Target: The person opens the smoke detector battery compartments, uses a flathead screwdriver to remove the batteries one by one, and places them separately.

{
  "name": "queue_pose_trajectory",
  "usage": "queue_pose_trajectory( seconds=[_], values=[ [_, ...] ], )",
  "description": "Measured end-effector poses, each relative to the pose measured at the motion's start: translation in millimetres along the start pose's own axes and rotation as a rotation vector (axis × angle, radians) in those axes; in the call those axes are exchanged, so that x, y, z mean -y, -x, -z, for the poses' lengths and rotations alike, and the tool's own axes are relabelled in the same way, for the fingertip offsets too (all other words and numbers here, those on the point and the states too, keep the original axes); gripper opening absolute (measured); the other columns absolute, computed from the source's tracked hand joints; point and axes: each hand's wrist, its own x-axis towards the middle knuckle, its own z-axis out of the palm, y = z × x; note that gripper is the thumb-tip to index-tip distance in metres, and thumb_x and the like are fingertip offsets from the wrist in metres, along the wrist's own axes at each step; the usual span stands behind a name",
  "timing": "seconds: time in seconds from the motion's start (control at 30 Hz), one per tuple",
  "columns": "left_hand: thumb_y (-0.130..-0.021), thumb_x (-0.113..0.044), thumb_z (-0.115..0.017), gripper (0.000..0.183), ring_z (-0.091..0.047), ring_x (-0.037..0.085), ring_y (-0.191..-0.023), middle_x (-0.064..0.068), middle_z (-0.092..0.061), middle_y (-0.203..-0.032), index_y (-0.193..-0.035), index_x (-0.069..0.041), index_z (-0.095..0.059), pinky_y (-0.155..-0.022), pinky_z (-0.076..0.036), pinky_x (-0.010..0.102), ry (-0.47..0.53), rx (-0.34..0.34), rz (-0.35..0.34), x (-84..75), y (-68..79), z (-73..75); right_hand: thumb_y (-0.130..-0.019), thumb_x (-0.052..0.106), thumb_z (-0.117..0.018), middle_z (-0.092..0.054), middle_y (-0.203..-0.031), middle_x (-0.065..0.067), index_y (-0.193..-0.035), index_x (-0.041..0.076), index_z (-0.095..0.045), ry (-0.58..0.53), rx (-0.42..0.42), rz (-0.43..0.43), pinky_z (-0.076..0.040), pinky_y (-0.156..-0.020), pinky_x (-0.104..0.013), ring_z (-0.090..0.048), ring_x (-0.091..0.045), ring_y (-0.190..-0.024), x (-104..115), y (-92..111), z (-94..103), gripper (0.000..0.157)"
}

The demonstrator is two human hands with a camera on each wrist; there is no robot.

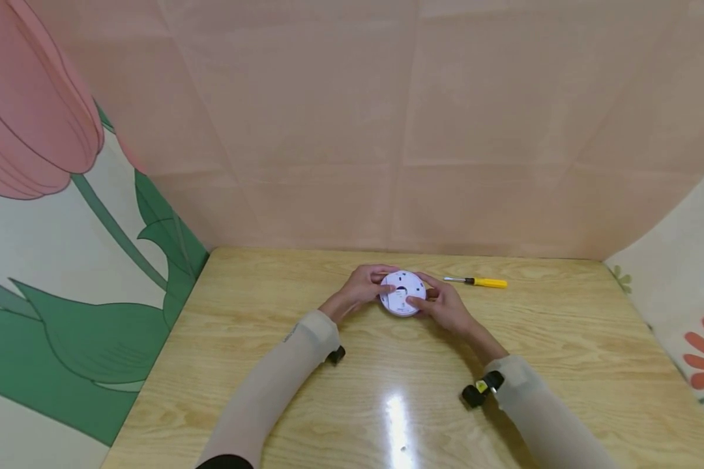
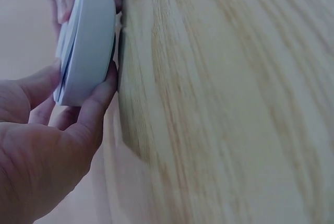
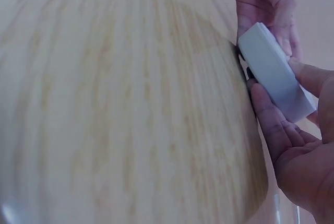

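Observation:
A white, round, puck-shaped smoke detector point(image 1: 403, 307) is held between both hands above the far middle of the table, its slotted back face up. My left hand point(image 1: 364, 284) grips its left side, thumb on the slotted face and fingers underneath. On the opposite side, my right hand point(image 1: 448, 309) pinches the rim the same way, thumb pressing near the centre. The left wrist view shows the smooth side wall of the smoke detector point(image 2: 94, 46), with a thin gap along the slotted plate's edge. Its underside is mostly hidden.
A screwdriver with a yellow handle point(image 1: 489, 283) lies just right of the right hand, its metal tip pointing left. The wood-grain table point(image 1: 563, 339) ends at a plain pinkish backdrop point(image 1: 399, 130). Flower-patterned panels point(image 1: 117, 326) flank it.

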Motion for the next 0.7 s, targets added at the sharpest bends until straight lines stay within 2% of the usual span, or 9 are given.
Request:
queue_pose_trajectory(
  seconds=[0.33,0.7],
  values=[
    [-0.092,0.01,-0.075,0.047,-0.076,0.024,-0.1,0.016,-0.075,-0.127,-0.135,-0.009,-0.072,-0.076,-0.065,0.034,-0.008,0.004,0.011,-3.2,-0.7,1.7,-0.104,0.007,-0.068,-0.068,-0.121,-0.038,-0.163,0.004,-0.04,-0.04,0.013,-0.009,-0.066,-0.077,-0.044,-0.077,-0.026,-0.088,2.5,-4.5,2.3,0.065],
    [-0.091,0.008,-0.077,0.047,-0.076,0.026,-0.104,0.015,-0.075,-0.127,-0.134,-0.01,-0.073,-0.08,-0.065,0.037,-0.011,0.01,0.05,-1.4,-2.0,4.3,-0.106,0.006,-0.065,-0.07,-0.115,-0.035,-0.162,0.004,-0.042,-0.055,-0.01,-0.034,-0.066,-0.074,-0.041,-0.078,-0.024,-0.08,1.5,-3.9,-1.6,0.061]
  ],
)
